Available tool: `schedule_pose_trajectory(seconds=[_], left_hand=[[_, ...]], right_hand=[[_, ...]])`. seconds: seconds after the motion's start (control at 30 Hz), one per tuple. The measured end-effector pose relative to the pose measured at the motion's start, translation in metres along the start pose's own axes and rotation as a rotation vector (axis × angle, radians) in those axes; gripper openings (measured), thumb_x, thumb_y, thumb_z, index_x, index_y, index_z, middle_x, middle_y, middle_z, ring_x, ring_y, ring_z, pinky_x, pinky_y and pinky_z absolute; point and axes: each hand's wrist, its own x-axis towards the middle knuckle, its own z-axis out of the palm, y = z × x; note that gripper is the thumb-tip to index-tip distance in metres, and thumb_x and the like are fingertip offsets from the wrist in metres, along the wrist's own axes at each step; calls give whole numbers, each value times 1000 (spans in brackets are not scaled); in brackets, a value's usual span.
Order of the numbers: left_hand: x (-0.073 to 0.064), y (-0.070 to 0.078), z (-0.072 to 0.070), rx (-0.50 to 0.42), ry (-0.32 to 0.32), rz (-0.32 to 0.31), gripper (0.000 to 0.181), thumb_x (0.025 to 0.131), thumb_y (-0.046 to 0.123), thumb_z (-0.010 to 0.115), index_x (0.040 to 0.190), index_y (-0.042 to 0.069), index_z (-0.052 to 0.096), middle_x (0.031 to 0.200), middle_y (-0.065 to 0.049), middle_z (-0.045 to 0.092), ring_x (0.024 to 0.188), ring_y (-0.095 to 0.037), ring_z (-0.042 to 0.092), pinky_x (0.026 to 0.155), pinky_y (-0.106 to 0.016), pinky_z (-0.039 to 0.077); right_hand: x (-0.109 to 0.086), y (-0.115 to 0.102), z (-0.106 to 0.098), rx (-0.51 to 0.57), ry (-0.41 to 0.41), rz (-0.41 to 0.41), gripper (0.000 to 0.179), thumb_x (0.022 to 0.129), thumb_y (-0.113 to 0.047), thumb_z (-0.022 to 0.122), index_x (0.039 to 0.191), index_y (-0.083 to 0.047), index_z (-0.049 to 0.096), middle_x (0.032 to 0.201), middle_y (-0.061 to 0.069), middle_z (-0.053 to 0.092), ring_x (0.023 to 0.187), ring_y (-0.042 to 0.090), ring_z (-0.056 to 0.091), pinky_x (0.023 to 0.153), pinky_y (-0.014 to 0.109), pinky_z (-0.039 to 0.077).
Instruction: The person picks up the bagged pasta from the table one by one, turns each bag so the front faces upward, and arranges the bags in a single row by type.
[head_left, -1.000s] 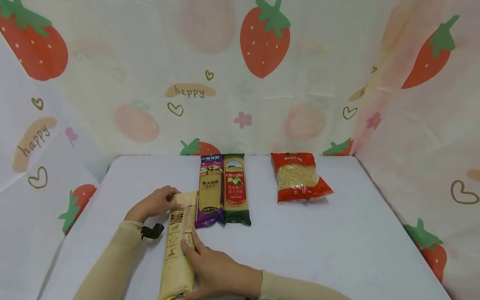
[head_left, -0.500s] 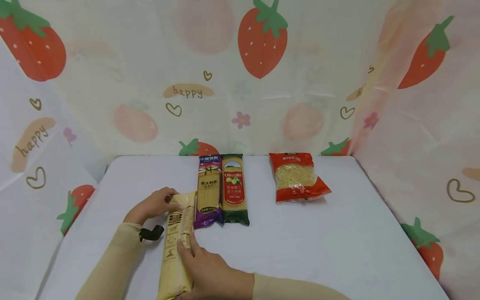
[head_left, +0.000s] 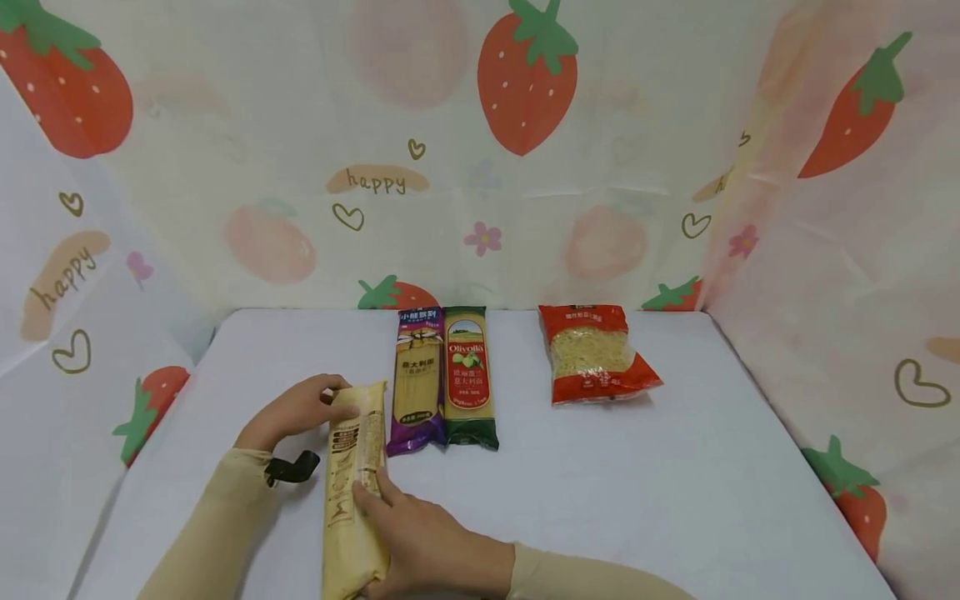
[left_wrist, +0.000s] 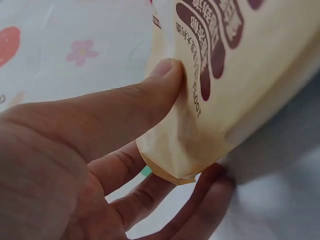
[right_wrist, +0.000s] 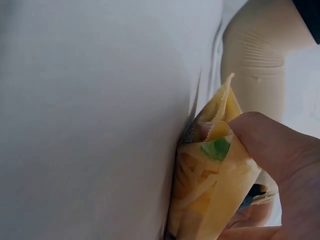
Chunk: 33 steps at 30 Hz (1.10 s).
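A long pale-yellow pasta package (head_left: 348,517) with brown print lies lengthwise on the left of the table. My left hand (head_left: 288,412) pinches its far end; in the left wrist view the thumb (left_wrist: 167,72) presses the printed face and the fingers reach behind the end. Lower down, my right hand (head_left: 427,537) holds the package's right side and near end. The right wrist view shows the folded near end of the yellow package (right_wrist: 207,185) against the thumb. Just right of the package lies a purple spaghetti pack (head_left: 418,387), beside a green Olivoilà spaghetti pack (head_left: 470,379).
A red bag of short pasta (head_left: 596,354) lies farther right at the back of the white table (head_left: 637,500). Strawberry-print cloth (head_left: 420,242) hangs behind and along both sides. A small black piece (head_left: 294,468) sits at the left wrist.
The far end of the yellow package has shifted slightly left with my left hand, so it lies straighter and a bit apart from the purple pack. My right hand keeps its hold.
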Motion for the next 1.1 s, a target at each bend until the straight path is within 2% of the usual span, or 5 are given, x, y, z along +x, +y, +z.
schedule_pose_trajectory(seconds=[0.13,0.23,0.63,0.87,1.1], left_hand=[[-5,2,-3,-85,-2,24,30,103,32,75,119,7,71,120,-15,71,103,-29,62,84,-40,51],[-8,4,-6,-171,-8,27,30,104,29,73,123,6,67,125,-16,68,101,-24,65,84,-37,51],[-2,20,-16,-309,72,51,41,107,31,71,136,5,59,140,-23,60,122,-35,66,94,-40,56],[7,32,-18,-347,98,54,48,106,33,71,141,3,58,144,-21,58,129,-36,60,95,-38,56],[19,38,-18,-468,85,68,55,110,33,65,149,-2,49,146,-26,55,119,-30,68,99,-39,60]], right_hand=[[-3,3,-2,44,-2,-19,122,78,-51,93,173,-21,23,174,24,24,134,19,60,93,22,55],[-7,6,-4,59,23,-52,123,79,-46,94,173,-19,21,175,25,20,141,22,54,99,21,53],[-17,21,-29,230,69,-73,120,84,-34,94,174,-19,17,179,14,8,159,25,31,115,25,45],[-25,36,-41,405,82,-85,117,86,-24,93,174,-24,15,180,4,3,162,25,25,111,22,47],[-33,52,-50,600,103,-139,114,88,-18,91,174,-22,17,180,-1,3,162,23,23,108,24,51]])
